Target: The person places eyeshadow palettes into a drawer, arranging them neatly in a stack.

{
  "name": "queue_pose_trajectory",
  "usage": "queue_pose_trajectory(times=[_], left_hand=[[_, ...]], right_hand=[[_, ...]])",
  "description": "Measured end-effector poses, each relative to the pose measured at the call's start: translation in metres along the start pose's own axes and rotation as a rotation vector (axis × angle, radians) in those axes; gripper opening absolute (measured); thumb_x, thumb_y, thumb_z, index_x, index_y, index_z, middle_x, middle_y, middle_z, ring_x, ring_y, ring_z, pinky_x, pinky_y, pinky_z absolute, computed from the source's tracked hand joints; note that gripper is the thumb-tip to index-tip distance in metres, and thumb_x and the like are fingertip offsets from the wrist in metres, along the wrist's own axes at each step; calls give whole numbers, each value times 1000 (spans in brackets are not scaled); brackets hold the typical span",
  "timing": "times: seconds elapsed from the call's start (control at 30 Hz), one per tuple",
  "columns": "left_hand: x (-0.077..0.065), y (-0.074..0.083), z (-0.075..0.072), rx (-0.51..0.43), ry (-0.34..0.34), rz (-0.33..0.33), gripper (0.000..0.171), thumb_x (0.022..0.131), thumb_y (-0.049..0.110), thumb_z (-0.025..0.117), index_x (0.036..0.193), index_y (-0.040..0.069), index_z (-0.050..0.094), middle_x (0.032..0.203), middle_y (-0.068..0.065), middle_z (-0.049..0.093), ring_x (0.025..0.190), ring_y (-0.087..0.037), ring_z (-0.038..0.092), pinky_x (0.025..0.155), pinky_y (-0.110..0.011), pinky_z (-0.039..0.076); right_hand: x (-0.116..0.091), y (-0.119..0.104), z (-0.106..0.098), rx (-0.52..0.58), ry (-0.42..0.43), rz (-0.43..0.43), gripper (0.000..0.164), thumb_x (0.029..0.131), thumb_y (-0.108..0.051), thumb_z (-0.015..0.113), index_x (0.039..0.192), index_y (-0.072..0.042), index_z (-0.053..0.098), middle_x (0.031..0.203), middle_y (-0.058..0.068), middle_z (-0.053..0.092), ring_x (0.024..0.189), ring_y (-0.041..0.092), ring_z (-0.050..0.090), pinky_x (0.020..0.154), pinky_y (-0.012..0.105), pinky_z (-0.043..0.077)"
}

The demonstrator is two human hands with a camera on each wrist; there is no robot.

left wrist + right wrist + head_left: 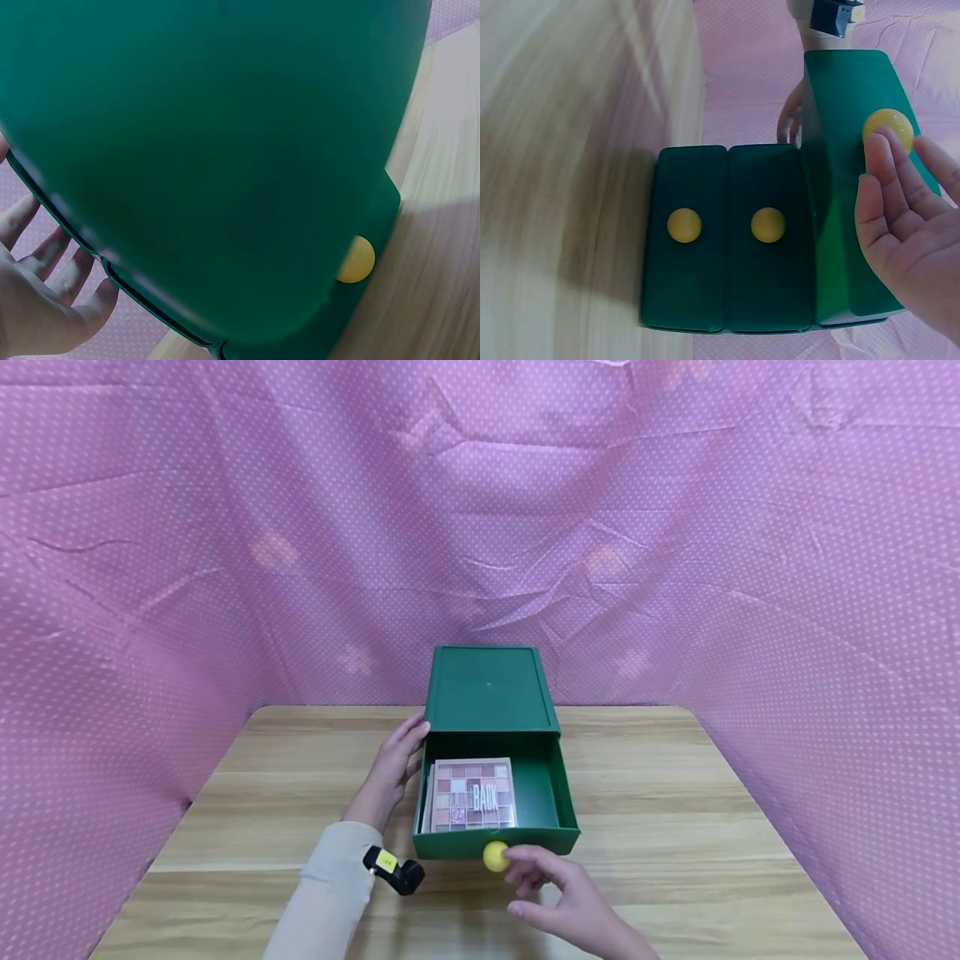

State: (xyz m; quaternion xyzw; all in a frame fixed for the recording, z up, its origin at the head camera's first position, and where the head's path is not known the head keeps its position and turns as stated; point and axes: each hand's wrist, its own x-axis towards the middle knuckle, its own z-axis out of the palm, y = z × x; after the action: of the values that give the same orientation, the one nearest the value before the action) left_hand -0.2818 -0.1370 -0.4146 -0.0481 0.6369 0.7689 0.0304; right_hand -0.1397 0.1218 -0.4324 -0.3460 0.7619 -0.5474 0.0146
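Observation:
A green drawer cabinet (pixel 489 689) stands on the table with its top drawer (pixel 542 841) pulled out toward me. Inside, on the drawer's left side, lies an eyeshadow palette (pixel 474 793) with a grid of pink and mauve squares and the word BACK; a pale edge of another flat item shows beside it. My left hand (pixel 392 768) rests on the cabinet's left side, fingertips along the edge in the left wrist view. The fingertips of my right hand (pixel 564 897) touch the drawer's round yellow knob (pixel 495 857), with the thumb apart from it.
Below the pulled-out drawer, two closed drawers with yellow knobs (pixel 768 225) show in the right wrist view. The light wooden table (pixel 660 793) extends to both sides. Pink dotted cloth (pixel 480 527) hangs behind and around it. A black wrist camera (pixel 395 870) sits on the left sleeve.

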Motion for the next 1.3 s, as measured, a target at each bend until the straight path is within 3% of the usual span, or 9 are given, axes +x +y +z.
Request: queue_pose_trajectory(times=[0.23,0.3,0.37,0.57,0.7,0.93,1.17,1.3], left_hand=[[0,0,0,5,1,-2,52,92,34,54,140,18,42,147,-7,38,136,-30,31,111,-54,24],[0,0,0,3,1,-3,51,92,33,54,140,18,42,147,-6,38,137,-30,31,111,-54,24],[1,0,0,4,0,-5,51,92,33,54,140,18,42,147,-7,38,137,-31,31,111,-54,23],[1,0,-1,4,3,-8,52,92,34,55,140,18,42,147,-6,38,137,-30,31,111,-54,24],[1,1,-2,-3,0,-13,53,92,34,55,140,18,42,147,-6,38,137,-30,31,111,-54,25],[-1,1,0,8,3,-21,54,91,36,55,140,19,41,149,-6,36,137,-31,30,111,-53,24],[-4,1,3,8,7,-23,54,91,36,55,141,19,41,149,-5,35,138,-31,29,111,-54,24],[-7,0,5,5,20,-18,53,92,35,55,140,19,42,148,-5,37,137,-31,30,111,-53,24]], right_hand=[[4,1,5,-39,20,149,46,85,-22,68,126,-10,52,101,8,64,88,11,60,76,24,52],[4,2,8,-52,47,156,46,85,-24,68,126,-11,51,101,8,65,89,10,61,77,23,51],[5,5,13,-71,92,123,45,84,-23,68,125,-11,52,99,8,66,87,11,62,76,24,52],[7,13,28,-140,278,-85,35,82,-6,68,115,-6,58,88,8,68,77,12,64,67,28,54],[10,17,35,-137,376,-153,30,80,2,67,109,-2,61,83,11,67,74,7,62,64,25,53],[11,20,37,-67,443,-87,24,79,2,68,102,-5,64,81,11,67,71,2,59,61,22,51],[9,20,31,-65,426,-106,22,79,2,68,101,-1,64,84,14,67,73,2,60,62,24,53],[8,20,28,-32,415,-73,21,79,0,69,100,-1,64,86,15,68,73,1,61,64,24,53]])
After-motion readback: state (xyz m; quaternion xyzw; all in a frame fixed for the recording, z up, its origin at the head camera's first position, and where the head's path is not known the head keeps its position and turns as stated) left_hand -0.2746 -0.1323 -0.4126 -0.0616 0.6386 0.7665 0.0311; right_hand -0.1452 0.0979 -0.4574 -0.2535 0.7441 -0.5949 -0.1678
